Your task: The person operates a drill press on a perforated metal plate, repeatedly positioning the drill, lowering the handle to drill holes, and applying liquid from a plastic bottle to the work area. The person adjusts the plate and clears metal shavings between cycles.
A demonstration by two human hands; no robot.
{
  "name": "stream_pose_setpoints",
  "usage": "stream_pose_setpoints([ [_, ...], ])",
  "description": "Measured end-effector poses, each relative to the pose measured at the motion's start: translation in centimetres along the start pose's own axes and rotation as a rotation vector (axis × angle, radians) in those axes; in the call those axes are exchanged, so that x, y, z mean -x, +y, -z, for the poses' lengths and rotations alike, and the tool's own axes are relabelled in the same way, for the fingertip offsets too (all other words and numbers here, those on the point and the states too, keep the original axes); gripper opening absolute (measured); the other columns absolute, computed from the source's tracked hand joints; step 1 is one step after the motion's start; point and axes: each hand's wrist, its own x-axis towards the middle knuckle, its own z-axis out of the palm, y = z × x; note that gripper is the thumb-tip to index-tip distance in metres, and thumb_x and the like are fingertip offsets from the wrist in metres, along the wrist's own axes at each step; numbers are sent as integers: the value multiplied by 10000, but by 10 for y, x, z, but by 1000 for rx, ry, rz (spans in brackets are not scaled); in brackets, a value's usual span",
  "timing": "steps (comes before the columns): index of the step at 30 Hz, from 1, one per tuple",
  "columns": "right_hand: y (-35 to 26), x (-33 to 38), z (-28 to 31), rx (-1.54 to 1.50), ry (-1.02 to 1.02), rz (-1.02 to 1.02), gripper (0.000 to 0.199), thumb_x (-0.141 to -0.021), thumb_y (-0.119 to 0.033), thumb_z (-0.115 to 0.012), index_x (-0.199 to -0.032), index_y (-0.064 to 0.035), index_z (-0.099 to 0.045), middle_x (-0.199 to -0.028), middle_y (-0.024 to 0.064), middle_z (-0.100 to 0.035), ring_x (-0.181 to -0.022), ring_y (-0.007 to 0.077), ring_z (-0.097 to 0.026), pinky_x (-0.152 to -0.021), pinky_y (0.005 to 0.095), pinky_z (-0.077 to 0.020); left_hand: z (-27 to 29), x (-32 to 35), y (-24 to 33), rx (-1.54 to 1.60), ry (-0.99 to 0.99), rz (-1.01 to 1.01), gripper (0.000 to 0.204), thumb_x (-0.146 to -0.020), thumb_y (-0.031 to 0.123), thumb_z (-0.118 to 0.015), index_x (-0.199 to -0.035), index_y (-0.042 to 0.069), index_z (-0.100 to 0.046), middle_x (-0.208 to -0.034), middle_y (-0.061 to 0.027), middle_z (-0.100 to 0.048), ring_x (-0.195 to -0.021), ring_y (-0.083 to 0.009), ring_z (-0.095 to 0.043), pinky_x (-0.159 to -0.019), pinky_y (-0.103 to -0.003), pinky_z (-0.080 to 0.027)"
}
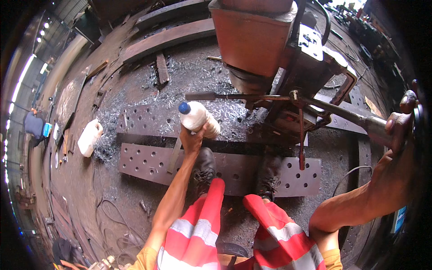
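The left grip [192, 140] is wrapped around a tipped white bottle [199, 118] with a blue cap. The right grip [399, 128] is clenched on a metal lever [346, 114] of the red machine [252, 40].

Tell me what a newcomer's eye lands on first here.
The left hand holds a pale bottle with a blue cap up at centre. Behind it stands a big orange drill press, whose lever the right hand grips at the right. Underfoot lies a drilled steel plate amid shavings.
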Motion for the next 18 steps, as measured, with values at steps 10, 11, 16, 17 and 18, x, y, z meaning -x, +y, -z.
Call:
stream_pose_setpoints([
  [10, -4, 8, -81, -161, -185, 301, 294, -932, -165, -603, -1167, 8, -567, -747, 167, -653, -583, 278, -656, -497, 397, -564, 82, 31, 5, -44, 208, 76, 571, -767, 148, -884, -1234, -30, -608, -1163, -111, -696, -1025, -221, -671, -919, -358, -528],
  [11, -7, 11, -96, -187, -209, 334, 277, -935, -158, -593, -1159, 4, -573, -747, 173, -658, -588, 289, -661, -498, 405, -563, 98, 32, 2, -118, 223, 47, 573, -772, 160, -881, -1235, -34, -606, -1169, -115, -691, -1027, -223, -666, -922, -360, -525],
  [16, -21, 24, -163, -200, -324, 455, 205, -950, -121, -547, -1115, -12, -601, -752, 204, -681, -609, 339, -686, -506, 449, -558, 130, 45, 13, -234, 138, 73, 551, -765, 130, -869, -1227, -34, -616, -1146, -146, -701, -1036, -247, -671, -946, -395, -509],
  [17, -27, 32, -180, -193, -359, 468, 195, -953, -114, -537, -1107, -16, -607, -752, 210, -685, -613, 349, -691, -508, 458, -557, 135, 53, 7, -225, 138, 91, 549, -767, 130, -868, -1226, -35, -616, -1146, -146, -701, -1037, -246, -672, -946, -395, -509],
  [18, -29, 37, -187, -165, -426, 433, 174, -924, -114, -538, -1066, -25, -587, -692, 211, -656, -608, 389, -680, -507, 485, -549, 139, 59, 8, -228, 142, 105, 546, -769, 131, -867, -1224, -36, -616, -1145, -145, -701, -1038, -246, -673, -947, -394, -509],
])
